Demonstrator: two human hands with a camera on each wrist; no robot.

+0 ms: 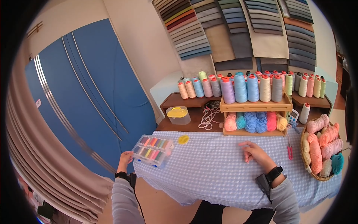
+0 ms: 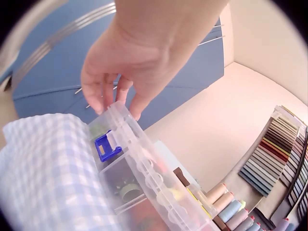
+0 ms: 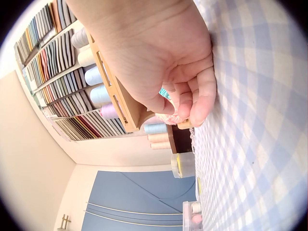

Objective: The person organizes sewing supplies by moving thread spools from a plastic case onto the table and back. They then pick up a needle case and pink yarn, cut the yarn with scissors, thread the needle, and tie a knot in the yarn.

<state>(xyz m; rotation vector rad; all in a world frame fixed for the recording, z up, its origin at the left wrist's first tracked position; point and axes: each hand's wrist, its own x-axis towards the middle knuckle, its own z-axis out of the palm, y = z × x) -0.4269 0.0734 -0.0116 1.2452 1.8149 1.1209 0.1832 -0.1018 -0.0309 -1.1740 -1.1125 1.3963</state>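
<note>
At the table's left edge lies a clear plastic thread box (image 1: 156, 154) holding two rows of coloured spools. My left hand (image 1: 126, 157) pinches its left end between thumb and fingers. A blue latch (image 2: 108, 146) shows on the box's side in the left wrist view. My right hand (image 1: 255, 154) is over the right half of the checked tablecloth (image 1: 209, 164), holding nothing, its fingers loosely curled. In the right wrist view, its fingertips (image 3: 204, 103) are right at the cloth. A round yellow piece (image 1: 183, 139) lies just behind the box.
A wooden rack (image 1: 257, 108) with thread cones above and yarn balls below stands at the back. To the right is a wicker basket (image 1: 328, 178) of yarn skeins, near a pink tool (image 1: 290, 152). A yellow-lidded tub (image 1: 179, 116) stands back left.
</note>
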